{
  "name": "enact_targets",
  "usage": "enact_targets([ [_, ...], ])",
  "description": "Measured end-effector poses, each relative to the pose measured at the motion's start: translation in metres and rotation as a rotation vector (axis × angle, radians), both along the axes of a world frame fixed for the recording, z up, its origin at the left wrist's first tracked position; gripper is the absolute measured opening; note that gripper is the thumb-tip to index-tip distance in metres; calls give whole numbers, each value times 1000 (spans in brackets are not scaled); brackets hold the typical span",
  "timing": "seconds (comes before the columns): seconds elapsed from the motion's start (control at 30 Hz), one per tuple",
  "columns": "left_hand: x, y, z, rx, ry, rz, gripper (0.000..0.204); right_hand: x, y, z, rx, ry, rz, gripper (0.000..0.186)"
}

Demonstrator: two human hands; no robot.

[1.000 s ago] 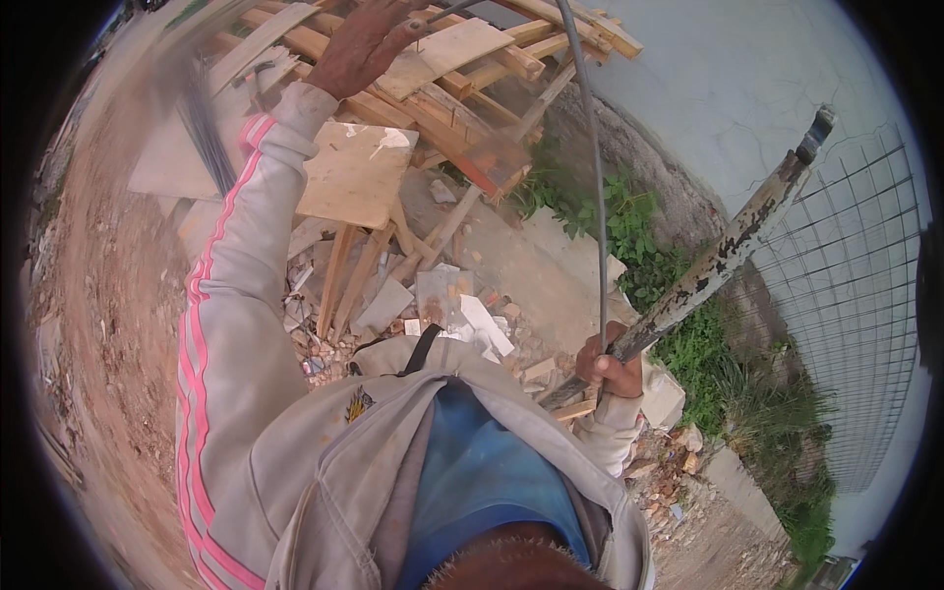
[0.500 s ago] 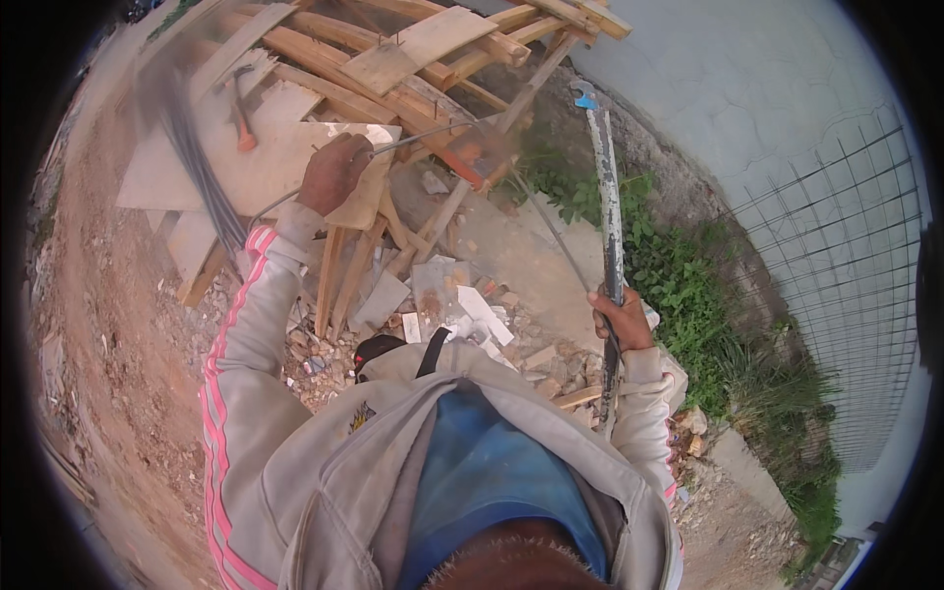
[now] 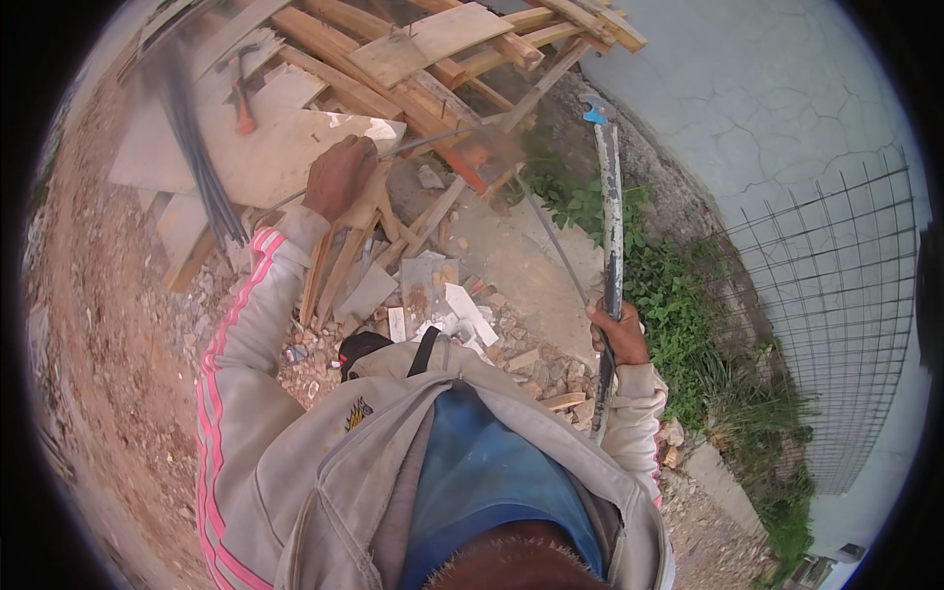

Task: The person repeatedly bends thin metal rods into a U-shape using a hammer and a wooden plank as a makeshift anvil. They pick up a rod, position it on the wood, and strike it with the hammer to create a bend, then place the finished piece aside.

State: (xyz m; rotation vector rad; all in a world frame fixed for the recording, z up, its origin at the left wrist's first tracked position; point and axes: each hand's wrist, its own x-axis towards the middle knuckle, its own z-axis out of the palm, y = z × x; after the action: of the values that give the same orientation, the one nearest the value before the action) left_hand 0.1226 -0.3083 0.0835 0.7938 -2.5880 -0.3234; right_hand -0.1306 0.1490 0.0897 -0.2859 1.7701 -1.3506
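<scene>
My left hand (image 3: 341, 177) is closed round a thin grey steel rod (image 3: 418, 143), knuckles upward, in front of a wooden board. That rod runs right to a blurred orange patch (image 3: 474, 162) on the timber. A thin rod (image 3: 553, 231) slants from there down to my right hand; whether it is the same rod I cannot tell. My right hand (image 3: 619, 332) is wrapped round a long bar (image 3: 611, 216) with worn white and black paint. The bar stands nearly upright in view, with a blue notched head (image 3: 595, 115) at its far end. My right fingertips are partly hidden.
Stacked timber (image 3: 423, 93) with protruding nails lies ahead. A hammer (image 3: 242, 103) and a bundle of steel rods (image 3: 192, 147) rest on a pale board (image 3: 236, 157) at left. Rubble (image 3: 472, 305) covers the ground near me. Plants (image 3: 674, 285), wire mesh (image 3: 836, 285) and a wall flank the right.
The view has shifted slightly. My right hand and the worn bar sit a little lower in view. Both hands keep their grips.
</scene>
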Motion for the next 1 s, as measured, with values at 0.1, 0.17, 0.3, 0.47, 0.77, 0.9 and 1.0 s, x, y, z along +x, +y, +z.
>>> enact_targets([
  [0.1, -2, 6, 1, -54, -74, 18, 18, -3, -2, -1, 6, 9, 8, 25],
  [0.17, -3, 6, 0, -80, -97, 12, 19, -2, -2, -3, 28, 4, -5, 25],
  [0.3, -6, 1, -5, -133, -106, 14, 18, 7, -5, -5, 63, 26, -40, 25],
  [0.47, -15, -3, -6, -140, -35, -43, 18, 21, -8, -12, 15, -23, -71, 25],
  [0.77, -27, -8, 2, -83, -68, -102, 19, 12, -1, -23, 29, 70, -12, 25],
  [0.9, -30, -6, 20, -46, -90, -122, 20, 7, 2, -26, 3, 120, 22, 25],
  [1.0, -26, -3, 21, -16, -58, -132, 20, 8, 2, -26, -1, 134, 9, 23],
])
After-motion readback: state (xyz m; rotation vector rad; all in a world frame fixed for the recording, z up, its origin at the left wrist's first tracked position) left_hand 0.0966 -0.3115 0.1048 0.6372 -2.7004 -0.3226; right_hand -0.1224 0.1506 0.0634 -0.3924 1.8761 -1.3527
